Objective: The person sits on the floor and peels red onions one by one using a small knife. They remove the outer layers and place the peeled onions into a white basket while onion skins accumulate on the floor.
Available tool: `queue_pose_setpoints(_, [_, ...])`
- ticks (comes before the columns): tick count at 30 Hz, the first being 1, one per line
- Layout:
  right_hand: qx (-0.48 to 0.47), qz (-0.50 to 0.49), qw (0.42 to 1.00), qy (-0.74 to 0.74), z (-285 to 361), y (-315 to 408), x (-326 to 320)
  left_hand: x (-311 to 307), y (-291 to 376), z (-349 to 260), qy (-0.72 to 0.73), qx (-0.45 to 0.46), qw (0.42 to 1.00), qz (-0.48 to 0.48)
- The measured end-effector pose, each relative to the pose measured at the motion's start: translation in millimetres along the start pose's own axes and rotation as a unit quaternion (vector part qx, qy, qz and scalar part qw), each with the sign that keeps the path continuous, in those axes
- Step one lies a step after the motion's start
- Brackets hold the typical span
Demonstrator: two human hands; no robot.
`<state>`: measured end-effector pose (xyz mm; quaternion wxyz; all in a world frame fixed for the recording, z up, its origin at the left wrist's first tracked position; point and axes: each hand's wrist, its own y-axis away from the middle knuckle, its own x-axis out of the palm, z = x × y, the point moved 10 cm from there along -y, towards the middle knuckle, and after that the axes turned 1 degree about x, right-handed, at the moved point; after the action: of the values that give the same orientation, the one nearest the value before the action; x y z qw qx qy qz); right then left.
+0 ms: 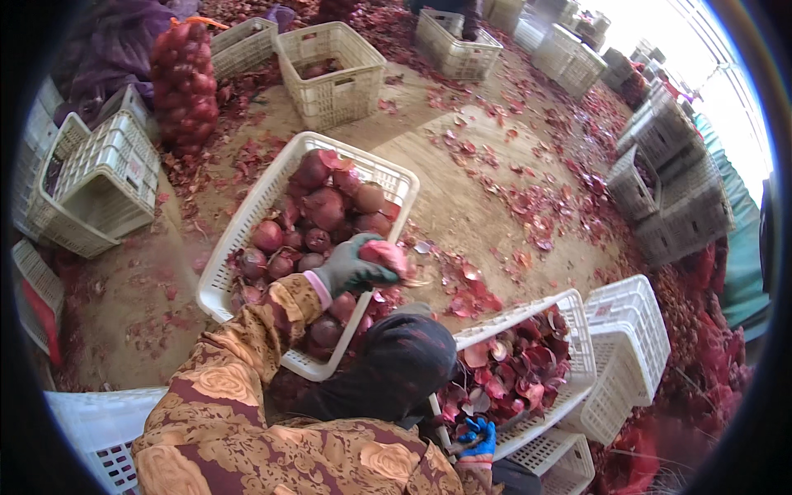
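My left hand, in a grey-green glove, grips a red onion with pale roots sticking out to the right. It is above the near right side of a white plastic crate with many red onions inside. My right hand, in a blue glove, holds a knife-like tool at the bottom; its far end points toward a second white crate heaped with red onion skins. My dark-clothed knee lies between the two crates.
A full red mesh onion sack stands upright at the back left. Behind the onion crate is another white crate with a few onions. More crates are at left, with stacks at right. Loose skins litter the floor.
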<state>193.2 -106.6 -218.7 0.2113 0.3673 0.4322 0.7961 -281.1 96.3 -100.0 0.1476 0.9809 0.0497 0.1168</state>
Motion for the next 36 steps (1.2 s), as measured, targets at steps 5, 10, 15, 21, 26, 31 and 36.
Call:
queue_pose_setpoints(5, [0.049,0.163,0.981,-0.088,-4.1,-21.2,16.8,184.2,19.0,-60.2,0.130,0.012,0.958,0.256])
queue_pose_setpoints(10, [0.001,0.089,0.996,-0.028,-2.9,-6.2,11.4,187.5,-18.0,-55.9,0.137,0.099,0.978,0.119])
queue_pose_setpoints(15, [0.035,0.105,0.994,0.027,-11.0,-20.2,-13.1,90.7,-27.6,2.3,0.003,0.075,0.997,0.013])
queue_pose_setpoints(21, [0.072,0.118,0.990,0.025,-13.7,-39.0,-18.2,-65.7,-19.8,67.7,-0.155,0.112,0.965,-0.178])
queue_pose_setpoints(26, [0.054,0.036,0.982,0.178,-6.7,-70.0,-30.2,-179.8,1.1,38.6,-0.339,0.076,0.865,-0.363])
queue_pose_setpoints(31, [-0.006,0.003,0.976,0.217,6.1,-89.5,-47.0,-241.0,-52.6,-11.2,-0.439,0.029,0.799,-0.409])
queue_pose_setpoints(36, [-0.078,-0.033,0.974,0.209,14.8,-90.6,-54.3,-258.6,-112.4,-30.5,-0.545,-0.106,0.744,-0.371])
